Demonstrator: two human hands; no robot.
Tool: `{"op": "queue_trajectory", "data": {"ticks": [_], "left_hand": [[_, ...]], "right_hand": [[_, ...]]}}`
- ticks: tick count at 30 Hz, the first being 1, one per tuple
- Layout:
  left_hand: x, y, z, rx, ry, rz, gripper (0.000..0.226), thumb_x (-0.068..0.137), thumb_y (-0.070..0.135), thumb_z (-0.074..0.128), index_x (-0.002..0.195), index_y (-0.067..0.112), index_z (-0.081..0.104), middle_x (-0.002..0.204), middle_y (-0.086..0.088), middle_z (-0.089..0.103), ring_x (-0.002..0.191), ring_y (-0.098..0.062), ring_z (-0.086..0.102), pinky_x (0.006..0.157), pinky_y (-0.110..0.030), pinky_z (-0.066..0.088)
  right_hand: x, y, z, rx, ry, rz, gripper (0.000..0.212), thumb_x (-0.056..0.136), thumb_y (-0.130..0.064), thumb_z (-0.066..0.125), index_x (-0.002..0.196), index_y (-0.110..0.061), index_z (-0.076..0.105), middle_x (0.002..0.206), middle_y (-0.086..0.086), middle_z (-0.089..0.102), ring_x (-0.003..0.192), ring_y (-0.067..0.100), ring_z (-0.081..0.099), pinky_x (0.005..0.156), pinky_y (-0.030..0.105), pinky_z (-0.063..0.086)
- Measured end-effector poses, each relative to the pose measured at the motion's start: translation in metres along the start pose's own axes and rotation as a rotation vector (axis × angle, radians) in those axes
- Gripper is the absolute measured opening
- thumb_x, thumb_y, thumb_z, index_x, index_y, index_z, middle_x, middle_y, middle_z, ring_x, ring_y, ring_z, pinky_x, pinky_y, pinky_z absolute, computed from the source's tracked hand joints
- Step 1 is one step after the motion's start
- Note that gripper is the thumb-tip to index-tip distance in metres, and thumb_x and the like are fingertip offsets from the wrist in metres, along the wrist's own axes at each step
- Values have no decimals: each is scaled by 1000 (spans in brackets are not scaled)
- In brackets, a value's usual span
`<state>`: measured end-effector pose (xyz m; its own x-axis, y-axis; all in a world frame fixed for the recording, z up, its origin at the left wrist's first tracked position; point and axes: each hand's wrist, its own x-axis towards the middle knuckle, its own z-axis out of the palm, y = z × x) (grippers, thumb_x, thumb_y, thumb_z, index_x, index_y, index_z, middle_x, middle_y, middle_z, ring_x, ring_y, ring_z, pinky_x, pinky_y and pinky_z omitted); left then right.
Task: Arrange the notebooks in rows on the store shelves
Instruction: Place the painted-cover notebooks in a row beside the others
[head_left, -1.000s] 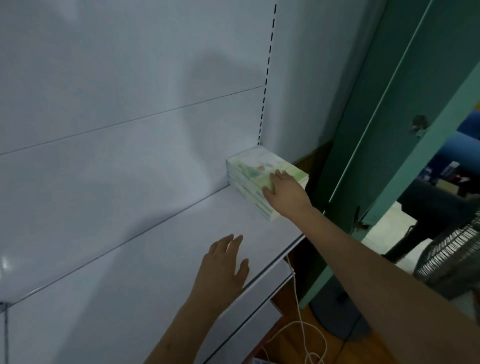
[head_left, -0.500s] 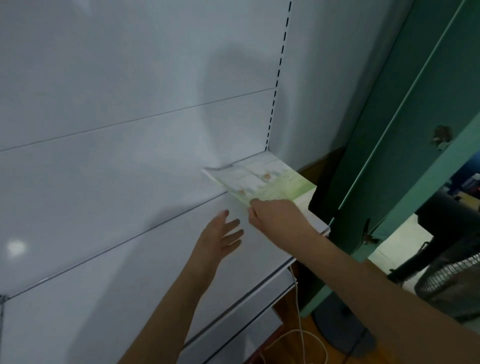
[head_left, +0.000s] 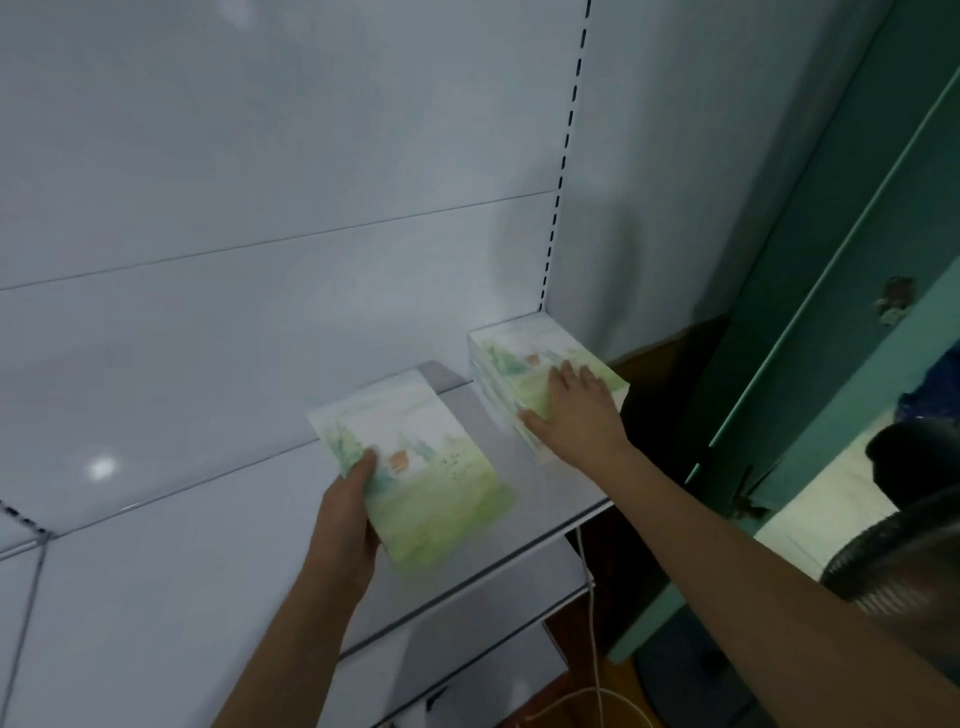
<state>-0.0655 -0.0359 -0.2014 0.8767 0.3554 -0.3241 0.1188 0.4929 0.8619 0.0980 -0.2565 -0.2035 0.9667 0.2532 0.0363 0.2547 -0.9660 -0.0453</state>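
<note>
Mid-placement: left hand (head_left: 345, 514) gripped a notebook (head_left: 415, 467), thumb pinching its cover. Right hand (head_left: 574, 410) lay fingers-spread on the stack (head_left: 524, 374) (steadying it). Next move, likely: lay the notebook flat beside those fingers.

White back panel (head_left: 270, 156), green door (head_left: 810, 291)

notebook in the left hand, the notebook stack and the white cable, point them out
notebook (head_left: 426, 467), head view, middle of its cover
notebook stack (head_left: 519, 364), head view, top cover near the back corner
white cable (head_left: 592, 613), head view, stretch hanging below the shelf
</note>
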Motion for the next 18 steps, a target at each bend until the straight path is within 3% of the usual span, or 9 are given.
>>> {"op": "queue_trajectory", "data": {"ticks": [4,6,9,11,13,15,17,18], "left_hand": [[-9,-2,15,109,-32,-21,37,100,34,53,123,7,63,111,-12,74,101,-31,71,93,-48,54],[-13,-3,21,130,-41,-24,38,101,37,50,120,9,65,109,-11,74,100,-30,72,94,-47,53],[-17,-7,31,112,-47,-25,39,102,45,42,110,17,67,101,-5,77,91,-21,74,84,-41,54],[-17,-9,39,68,-65,-32,48,101,55,33,113,22,65,104,-3,76,93,-20,74,82,-40,54],[-15,-9,49,52,-109,-49,63,97,66,23,124,24,62,114,-5,74,103,-24,71,86,-44,55],[-17,-10,57,55,-156,-56,66,95,65,27,131,20,59,121,-9,70,111,-29,67,93,-48,53],[-23,-15,61,69,-169,-30,48,98,42,49,131,8,59,121,-14,70,111,-32,67,94,-48,54],[-25,-18,60,83,-154,-10,41,97,29,56,130,5,59,120,-16,69,110,-34,67,93,-48,54]], "right_hand": [[-1,3,3,-59,16,-60,73,100,-55,27,153,-6,22,160,16,22,146,36,20,118,48,20],[-3,7,-5,0,5,-93,64,102,-47,28,149,-4,31,154,19,34,141,38,31,113,48,30],[-17,11,-27,161,155,-141,37,105,-31,32,124,-8,54,106,13,66,99,32,64,79,39,52],[-41,11,-44,241,296,-155,40,106,-36,30,130,-17,57,92,6,71,82,24,67,68,35,52],[-79,1,-52,427,283,-245,44,105,-43,31,137,-23,54,106,3,72,94,21,67,77,32,50],[-122,-21,-50,480,195,-476,48,103,-46,31,140,-23,51,131,0,63,118,15,58,96,29,46],[-146,-34,-37,394,51,-634,58,102,-53,26,146,-19,43,150,-1,45,139,12,38,114,28,30],[-147,-33,-31,372,15,-653,62,102,-54,23,145,-15,45,151,1,44,141,14,36,117,31,27]]}}
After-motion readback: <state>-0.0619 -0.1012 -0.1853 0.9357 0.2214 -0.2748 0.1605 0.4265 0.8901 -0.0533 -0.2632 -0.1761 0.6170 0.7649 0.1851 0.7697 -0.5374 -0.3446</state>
